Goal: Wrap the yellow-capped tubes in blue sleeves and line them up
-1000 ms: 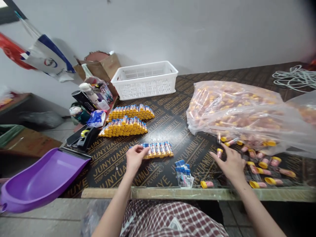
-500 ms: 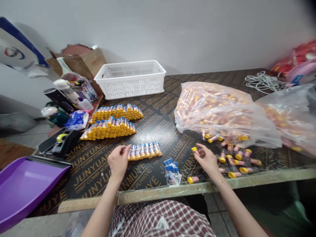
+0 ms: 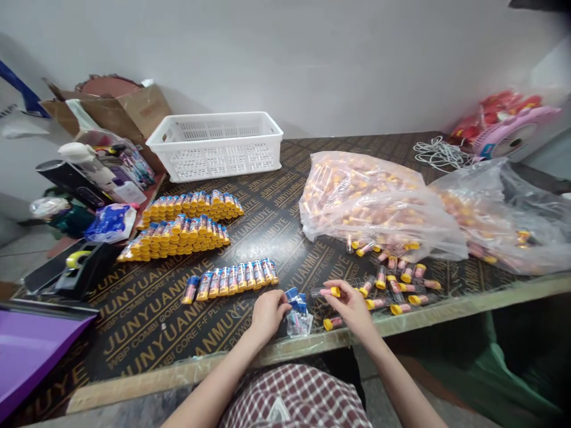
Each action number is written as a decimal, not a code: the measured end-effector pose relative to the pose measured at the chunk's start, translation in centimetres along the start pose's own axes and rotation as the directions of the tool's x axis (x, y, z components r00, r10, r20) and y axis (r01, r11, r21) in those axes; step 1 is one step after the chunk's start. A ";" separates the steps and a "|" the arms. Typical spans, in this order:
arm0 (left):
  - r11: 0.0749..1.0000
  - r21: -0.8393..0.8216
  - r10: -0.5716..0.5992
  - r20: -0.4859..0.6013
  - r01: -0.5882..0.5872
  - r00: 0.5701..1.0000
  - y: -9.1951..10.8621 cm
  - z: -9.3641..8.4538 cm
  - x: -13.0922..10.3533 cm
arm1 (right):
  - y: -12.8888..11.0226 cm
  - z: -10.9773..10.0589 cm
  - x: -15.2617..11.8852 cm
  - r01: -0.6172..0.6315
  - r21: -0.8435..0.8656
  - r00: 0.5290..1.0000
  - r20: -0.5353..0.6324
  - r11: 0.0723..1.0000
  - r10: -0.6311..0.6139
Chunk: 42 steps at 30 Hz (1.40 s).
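My right hand (image 3: 350,306) pinches a clear tube with a yellow cap (image 3: 329,292), held level just above the table. My left hand (image 3: 270,312) is at the small pile of blue printed labels (image 3: 300,314), with thumb and fingertips closed on a label at its left edge. Beyond the left hand lies a row of labelled tubes (image 3: 232,278), yellow ends toward me; the leftmost stands slightly apart. Loose unlabelled tubes (image 3: 395,288) with pink contents are scattered right of my right hand. One more tube (image 3: 332,323) lies near the table edge.
Two stacked piles of labelled tubes (image 3: 178,238) sit at left, before a white basket (image 3: 218,157). Plastic bags of tubes (image 3: 366,190) lie at right. A tape dispenser (image 3: 75,270), purple dustpan (image 3: 35,351), white cord (image 3: 439,153) and pink fan (image 3: 513,137) are around.
My left hand has left the left end of the tube row and moved right to the labels. My right hand has lifted the tube and turned it level. The view has shifted right.
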<state>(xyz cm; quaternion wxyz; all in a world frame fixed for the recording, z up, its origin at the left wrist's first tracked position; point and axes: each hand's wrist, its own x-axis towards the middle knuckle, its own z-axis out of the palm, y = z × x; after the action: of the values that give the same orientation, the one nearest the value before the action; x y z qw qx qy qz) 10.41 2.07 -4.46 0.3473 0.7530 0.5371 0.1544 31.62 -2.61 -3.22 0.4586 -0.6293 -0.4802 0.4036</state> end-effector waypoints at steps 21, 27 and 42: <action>0.274 -0.935 -0.352 0.122 0.226 0.928 1.2 -1.7 -0.2 | -2.8 1.5 -3.3 0.079 0.151 0.988 -0.144 0.985 -0.057; 0.135 -0.971 -0.447 0.119 0.199 0.887 1.0 -1.9 0.1 | -2.4 2.1 -4.4 0.229 0.052 0.968 -0.121 0.972 -0.221; 0.242 -0.964 -0.468 -0.021 0.106 0.883 1.5 -1.4 -0.4 | -2.8 3.8 -5.0 0.350 -0.127 0.937 0.069 0.928 -0.344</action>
<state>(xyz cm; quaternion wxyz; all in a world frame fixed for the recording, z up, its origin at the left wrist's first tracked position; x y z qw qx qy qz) 10.53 1.96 -2.38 0.6561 0.2545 0.5179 0.4864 26.29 -6.42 -1.13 0.4670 -0.5553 -0.6210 0.2965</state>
